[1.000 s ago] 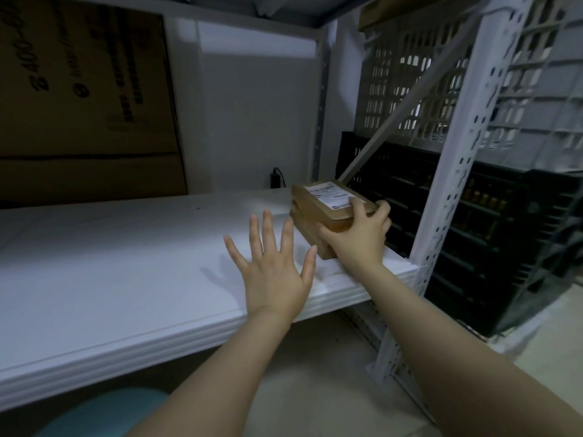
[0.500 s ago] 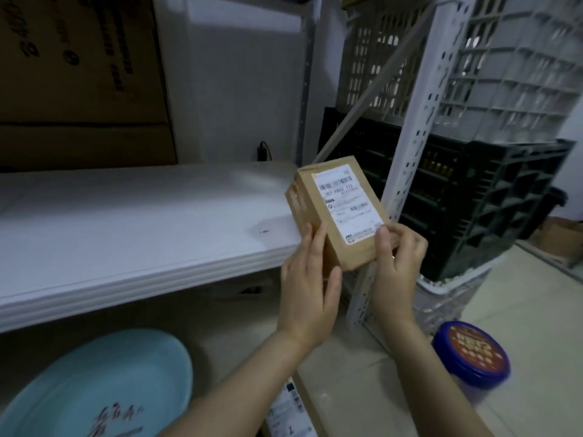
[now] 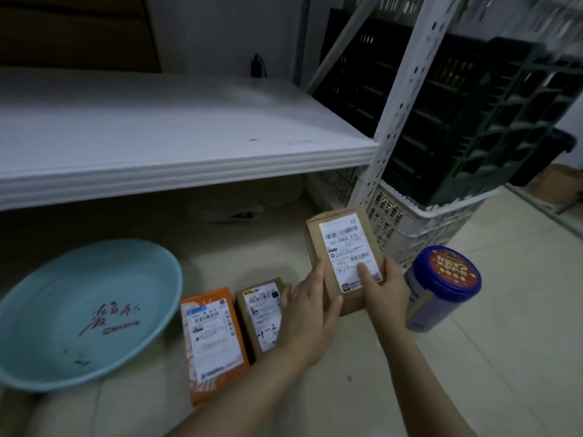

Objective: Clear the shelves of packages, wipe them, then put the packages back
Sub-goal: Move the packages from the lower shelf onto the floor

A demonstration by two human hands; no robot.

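Box (image 3: 347, 247) gripped at lower end by left hand (image 3: 310, 313) and right hand (image 3: 383, 291), just left of tin (image 3: 443, 285). Risk: tin knocked over if box lowered rightward.

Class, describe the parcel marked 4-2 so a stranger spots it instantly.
On the floor below the white metal shelf, right of the pale blue plastic basin, lie two parcels. The small brown cardboard parcel lies right of the orange parcel; only its label bears handwritten 4-2.
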